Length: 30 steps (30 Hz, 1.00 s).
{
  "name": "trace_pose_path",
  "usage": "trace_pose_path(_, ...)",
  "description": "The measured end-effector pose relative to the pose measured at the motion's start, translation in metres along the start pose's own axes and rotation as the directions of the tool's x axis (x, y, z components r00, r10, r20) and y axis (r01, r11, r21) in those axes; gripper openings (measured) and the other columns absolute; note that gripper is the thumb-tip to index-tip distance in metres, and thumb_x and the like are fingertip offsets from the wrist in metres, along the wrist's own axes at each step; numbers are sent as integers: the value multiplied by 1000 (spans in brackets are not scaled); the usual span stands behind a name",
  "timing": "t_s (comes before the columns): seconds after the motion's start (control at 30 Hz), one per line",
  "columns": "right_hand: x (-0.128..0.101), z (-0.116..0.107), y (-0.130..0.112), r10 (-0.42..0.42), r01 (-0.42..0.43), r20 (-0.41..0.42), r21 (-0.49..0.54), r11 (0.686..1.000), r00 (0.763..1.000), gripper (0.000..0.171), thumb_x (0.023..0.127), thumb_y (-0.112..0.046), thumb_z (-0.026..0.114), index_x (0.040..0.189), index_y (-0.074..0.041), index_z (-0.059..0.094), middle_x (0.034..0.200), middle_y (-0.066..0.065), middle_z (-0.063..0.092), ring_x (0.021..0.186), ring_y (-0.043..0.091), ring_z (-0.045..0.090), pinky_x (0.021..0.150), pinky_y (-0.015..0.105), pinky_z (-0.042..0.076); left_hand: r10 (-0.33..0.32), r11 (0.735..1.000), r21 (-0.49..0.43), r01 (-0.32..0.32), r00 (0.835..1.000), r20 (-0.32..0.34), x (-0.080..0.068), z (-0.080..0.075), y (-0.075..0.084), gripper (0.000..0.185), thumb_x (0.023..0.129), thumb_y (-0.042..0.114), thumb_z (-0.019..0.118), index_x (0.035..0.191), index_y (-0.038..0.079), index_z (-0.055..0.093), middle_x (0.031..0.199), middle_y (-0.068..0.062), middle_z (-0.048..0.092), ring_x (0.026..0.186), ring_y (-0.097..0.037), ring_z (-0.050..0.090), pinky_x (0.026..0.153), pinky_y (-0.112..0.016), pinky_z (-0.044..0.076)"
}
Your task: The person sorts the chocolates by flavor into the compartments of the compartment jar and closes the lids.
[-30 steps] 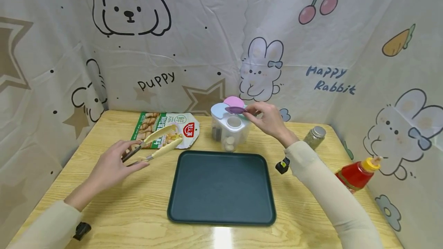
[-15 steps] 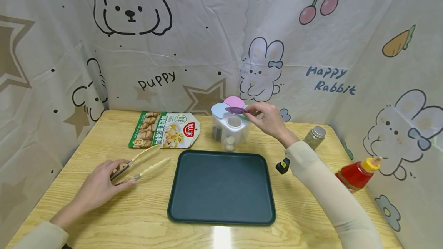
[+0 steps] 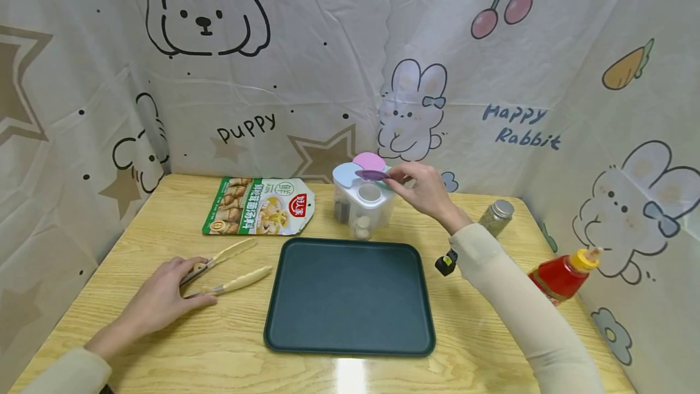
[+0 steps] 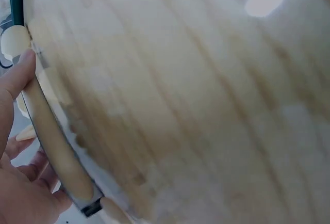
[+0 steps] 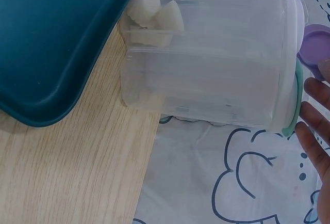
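Observation:
My left hand (image 3: 188,281) lies on the wooden table (image 3: 164,345) left of the tray and grips the hinge end of cream tongs (image 3: 232,267), whose arms lie spread on the wood. In the left wrist view the thumb (image 4: 18,72) runs along one arm of the tongs (image 4: 51,139). At the back, my right hand (image 3: 398,179) pinches the raised purple flap lid (image 3: 373,174) of a clear compartment container (image 3: 363,208). The right wrist view shows that container (image 5: 206,59), white pieces (image 5: 154,17) inside it, and the purple flap lid (image 5: 315,46).
A dark green tray (image 3: 350,297) lies mid-table, bare. A printed food packet (image 3: 259,205) lies behind the tongs. A small metal-capped jar (image 3: 496,216) and a red squeeze bottle (image 3: 563,272) stand at the right. Cartoon-printed cloth walls (image 3: 328,65) enclose the table.
My left hand has drawn the tongs back from over the packet and lowered them onto the table beside the tray. The right hand has stayed on the purple flap.

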State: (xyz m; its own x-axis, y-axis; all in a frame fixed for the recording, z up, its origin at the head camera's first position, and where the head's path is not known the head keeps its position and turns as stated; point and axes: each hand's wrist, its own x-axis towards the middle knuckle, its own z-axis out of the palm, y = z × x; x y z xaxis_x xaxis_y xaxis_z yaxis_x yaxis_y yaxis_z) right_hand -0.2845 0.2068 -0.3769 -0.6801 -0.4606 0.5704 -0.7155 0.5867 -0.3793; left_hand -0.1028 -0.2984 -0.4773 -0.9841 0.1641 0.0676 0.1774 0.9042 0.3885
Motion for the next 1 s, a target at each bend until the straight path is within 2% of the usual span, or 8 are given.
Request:
trace_pose_path(0.2,0,-1,-1,4,-4,1,-1,1000,1000,9,93,-11,81,100,-5,80,93,11,80,83,24,74,76,42,64,-11,1000,-2,11,999,37,2,-1,-3,115,67,70,89,151,1,49,115,-20,61,101,-35,60,84,-60,54)
trace_pose_path(0.37,0,0,0,3,-3,6,-1,1000,1000,9,93,-11,81,100,-5,80,93,11,80,82,24,74,76,41,64,18,999,38,-20,998,53,7,-10,-1,123,67,74,87,154,-3,45,116,-19,58,99,-30,56,77,-48,52)
trace_pose_path(0.43,0,0,0,1,-1,6,-4,1000,1000,9,93,-11,81,100,-5,80,93,11,80,82,24,74,76,41,64,33,998,49,-35,999,39,11,-16,3,121,69,75,86,154,-1,46,117,-18,59,97,-27,55,73,-42,48)
trace_pose_path(0.53,0,0,0,-2,2,2,-2,1000,1000,9,92,-10,81,100,-5,80,93,11,80,82,24,75,76,42,64,61,996,57,-62,998,13,19,-27,11,115,72,72,85,153,0,48,121,-19,59,98,-28,56,71,-40,47)
trace_pose_path(0.73,0,0,1,-6,6,6,1,1000,1000,9,93,-11,81,100,-6,80,93,11,80,82,23,75,76,40,64,130,990,67,-128,991,-27,43,-44,31,108,77,68,85,154,3,48,128,-20,59,104,-31,57,72,-44,50)
trace_pose_path(0.83,0,0,1,-8,8,7,0,1000,1000,8,93,-11,81,100,-6,80,93,10,80,82,23,75,76,39,64,160,986,48,-157,986,-42,59,-51,45,105,79,68,83,155,5,48,132,-19,59,114,-35,58,84,-54,53)
trace_pose_path(0.93,0,0,1,-10,10,3,-2,1000,1000,8,93,-11,81,99,-6,80,93,10,80,82,23,75,75,40,64,198,980,28,-197,978,-65,77,-55,60,99,82,66,82,154,7,50,140,-19,57,125,-40,56,97,-63,51)
trace_pose_path(1.0,0,1,1,-12,12,1,-1,1000,1000,8,93,-11,81,99,-6,80,92,10,80,82,23,74,75,40,64,234,972,17,-233,968,-93,91,-56,69,91,85,61,82,152,7,52,140,-18,58,127,-40,56,100,-64,50)
